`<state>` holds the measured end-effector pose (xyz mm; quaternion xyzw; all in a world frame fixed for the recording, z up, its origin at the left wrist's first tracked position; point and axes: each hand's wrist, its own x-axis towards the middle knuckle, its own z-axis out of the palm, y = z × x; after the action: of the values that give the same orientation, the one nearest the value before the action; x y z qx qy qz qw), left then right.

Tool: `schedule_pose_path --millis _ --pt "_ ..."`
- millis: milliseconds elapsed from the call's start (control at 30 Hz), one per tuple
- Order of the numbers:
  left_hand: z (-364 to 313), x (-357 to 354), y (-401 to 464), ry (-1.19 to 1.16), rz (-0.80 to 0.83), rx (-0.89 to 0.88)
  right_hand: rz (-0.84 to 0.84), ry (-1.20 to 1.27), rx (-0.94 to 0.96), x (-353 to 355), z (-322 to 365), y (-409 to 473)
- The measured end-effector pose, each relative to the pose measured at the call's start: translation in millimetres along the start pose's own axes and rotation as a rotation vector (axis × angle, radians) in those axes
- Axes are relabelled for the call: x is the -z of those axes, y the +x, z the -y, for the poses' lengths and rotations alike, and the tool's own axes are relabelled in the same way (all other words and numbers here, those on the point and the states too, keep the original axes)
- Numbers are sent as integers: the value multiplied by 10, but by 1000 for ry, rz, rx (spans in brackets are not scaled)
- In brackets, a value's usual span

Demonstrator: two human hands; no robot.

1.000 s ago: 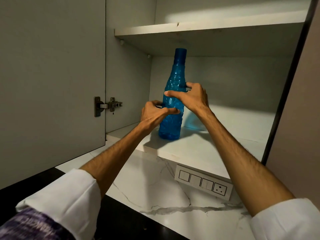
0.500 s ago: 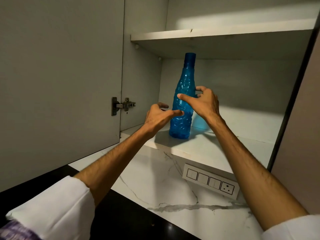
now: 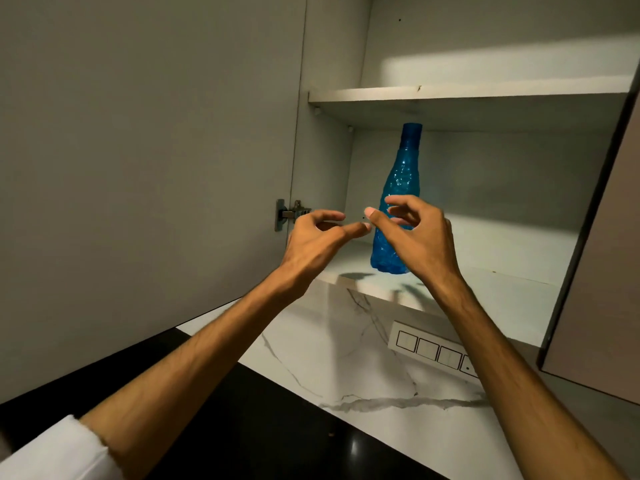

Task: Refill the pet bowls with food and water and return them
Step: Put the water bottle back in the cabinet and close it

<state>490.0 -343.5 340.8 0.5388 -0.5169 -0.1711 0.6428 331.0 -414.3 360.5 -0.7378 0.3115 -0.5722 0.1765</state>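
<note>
A tall blue plastic bottle [image 3: 401, 174] stands upright on the lower shelf [image 3: 502, 289] of an open wall cabinet. My left hand [image 3: 317, 239] hovers to the left of the bottle, fingers loosely curled and apart, holding nothing. My right hand [image 3: 417, 233] is in front of the bottle's lower half, fingers spread and curled, not touching it as far as I can see. It hides part of the bottle's body. No pet bowls are in view.
The cabinet's left door [image 3: 149, 168] stands open with its hinge [image 3: 289, 214] showing. An upper shelf [image 3: 467, 93] is bare. A brown right door [image 3: 599, 271] hangs at the right edge. Below are a marble backsplash [image 3: 346, 358], a switch panel [image 3: 429, 351] and a black counter [image 3: 259, 427].
Both hands have let go of the bottle and drawn back toward me. The bottle stays standing on the shelf. My view has shifted so the cabinet sits further right.
</note>
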Motion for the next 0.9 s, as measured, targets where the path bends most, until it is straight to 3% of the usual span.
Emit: schedule_pose_path --millis 467,733,900 --pt "-399 1139 -1295 -38 -199 -187 47 127 190 -435 1271 -1048" --pt "-539 1703 -1934 59 -353 -257 107 196 261 -754 1807 -1521" --pt "-592 2022 -2270 222 -484 -421 148 250 305 -928 2130 -1750"
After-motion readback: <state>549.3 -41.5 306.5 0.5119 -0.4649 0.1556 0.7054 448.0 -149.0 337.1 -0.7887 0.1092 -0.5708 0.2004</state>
